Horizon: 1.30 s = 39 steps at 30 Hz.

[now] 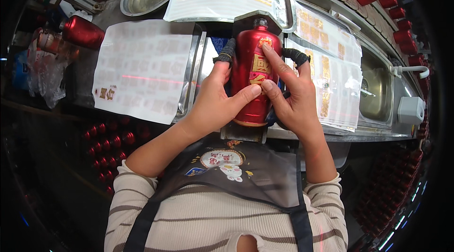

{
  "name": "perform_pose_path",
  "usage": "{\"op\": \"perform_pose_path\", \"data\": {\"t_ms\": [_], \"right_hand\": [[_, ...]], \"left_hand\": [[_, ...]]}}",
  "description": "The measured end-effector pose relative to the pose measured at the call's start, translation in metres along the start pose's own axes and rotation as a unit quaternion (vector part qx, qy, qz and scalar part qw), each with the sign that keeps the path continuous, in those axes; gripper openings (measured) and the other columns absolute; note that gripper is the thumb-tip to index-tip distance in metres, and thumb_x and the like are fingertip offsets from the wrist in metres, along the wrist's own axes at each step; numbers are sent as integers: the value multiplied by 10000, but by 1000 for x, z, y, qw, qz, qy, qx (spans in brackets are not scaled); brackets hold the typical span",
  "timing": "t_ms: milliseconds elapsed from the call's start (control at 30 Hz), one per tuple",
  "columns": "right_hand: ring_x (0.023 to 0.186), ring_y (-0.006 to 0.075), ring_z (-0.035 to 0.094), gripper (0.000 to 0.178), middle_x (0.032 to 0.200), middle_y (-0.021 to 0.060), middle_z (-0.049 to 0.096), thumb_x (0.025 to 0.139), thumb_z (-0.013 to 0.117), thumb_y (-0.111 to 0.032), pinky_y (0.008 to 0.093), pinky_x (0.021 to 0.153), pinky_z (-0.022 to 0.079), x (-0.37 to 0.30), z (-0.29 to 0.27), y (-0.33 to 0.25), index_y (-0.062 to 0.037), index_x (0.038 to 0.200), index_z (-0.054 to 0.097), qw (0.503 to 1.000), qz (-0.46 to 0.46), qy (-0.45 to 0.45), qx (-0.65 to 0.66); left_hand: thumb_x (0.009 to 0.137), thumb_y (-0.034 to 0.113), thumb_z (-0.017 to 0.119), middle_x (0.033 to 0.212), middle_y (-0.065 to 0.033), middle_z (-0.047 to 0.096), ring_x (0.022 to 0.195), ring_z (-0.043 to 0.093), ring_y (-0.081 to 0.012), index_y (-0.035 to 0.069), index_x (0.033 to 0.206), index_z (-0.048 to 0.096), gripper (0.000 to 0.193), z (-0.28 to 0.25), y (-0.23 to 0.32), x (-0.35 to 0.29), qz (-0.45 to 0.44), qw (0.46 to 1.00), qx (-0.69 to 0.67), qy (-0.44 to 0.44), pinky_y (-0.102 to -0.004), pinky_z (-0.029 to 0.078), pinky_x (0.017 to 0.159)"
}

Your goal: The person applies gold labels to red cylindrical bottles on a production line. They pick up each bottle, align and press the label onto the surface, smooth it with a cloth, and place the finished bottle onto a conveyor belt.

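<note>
The bottle [245, 74], glossy metallic red — gold lettering [259, 63] and a round emblem [265, 41] run down its front — lies neck outward, its sides held in the grip of left hand [216, 95] and right hand [299, 95].

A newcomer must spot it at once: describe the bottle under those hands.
Start at the steel sink on the right and go left past the white sticker sheets. At mid-view is the metallic red bottle, neck pointing away from the person, left hand and right hand on it. Gold characters show down its face; none show on the second red bottle, far left.
</note>
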State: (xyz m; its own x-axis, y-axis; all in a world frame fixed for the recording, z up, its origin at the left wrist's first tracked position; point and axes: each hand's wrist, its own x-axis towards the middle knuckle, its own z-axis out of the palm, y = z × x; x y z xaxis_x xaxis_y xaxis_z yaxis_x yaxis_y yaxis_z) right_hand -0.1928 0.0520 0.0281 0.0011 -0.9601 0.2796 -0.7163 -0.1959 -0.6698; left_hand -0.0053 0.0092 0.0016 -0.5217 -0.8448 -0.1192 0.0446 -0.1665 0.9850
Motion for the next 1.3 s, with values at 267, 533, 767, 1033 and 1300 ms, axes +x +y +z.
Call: {"op": "perform_pose_path", "data": {"t_ms": [267,533,767,1033,1300], "right_hand": [[684,301,531,564,904,231,553,899,710,-326,359,649,500,1,6,7,-323,1440,550,1000,6,8,-8],[646,312,533,573,898,234,519,892,715,-357,372,651,504,-1,3,7,-331,1440,550,999,35,-14,-6],[685,265,554,604,989,199,559,902,702,-324,347,660,497,0,2,11,-268,1474,515,999,36,2,32],[744,52,524,529,1254,123,576,914,702,-221,204,647,461,4,14,20,-7,1360,516,928,178,58,323],[704,50,518,549,1196,90,569,874,760,-254,203,634,457,12,20,13,-17,1301,509,931,212,68,289]], "left_hand": [[894,187,762,1269,-173,580,1196,586,-216,-44,1336,408,612,6,-1,3,23,998,-22,45,-366,467,1022],[887,183,773,1410,-184,482,1316,498,-243,-39,1448,322,754,2,3,0,-29,999,29,23,-378,407,1109],[897,132,752,1429,-186,471,1332,481,-235,-44,1461,314,736,0,5,1,-27,999,12,15,-371,407,1109],[938,90,689,1441,-188,484,1293,525,-201,-54,1521,247,746,-6,4,24,3,997,-62,34,-335,456,1069],[934,88,691,1415,-191,505,1253,555,-193,-80,1517,248,751,3,6,28,10,996,-64,59,-311,485,1026]]}}
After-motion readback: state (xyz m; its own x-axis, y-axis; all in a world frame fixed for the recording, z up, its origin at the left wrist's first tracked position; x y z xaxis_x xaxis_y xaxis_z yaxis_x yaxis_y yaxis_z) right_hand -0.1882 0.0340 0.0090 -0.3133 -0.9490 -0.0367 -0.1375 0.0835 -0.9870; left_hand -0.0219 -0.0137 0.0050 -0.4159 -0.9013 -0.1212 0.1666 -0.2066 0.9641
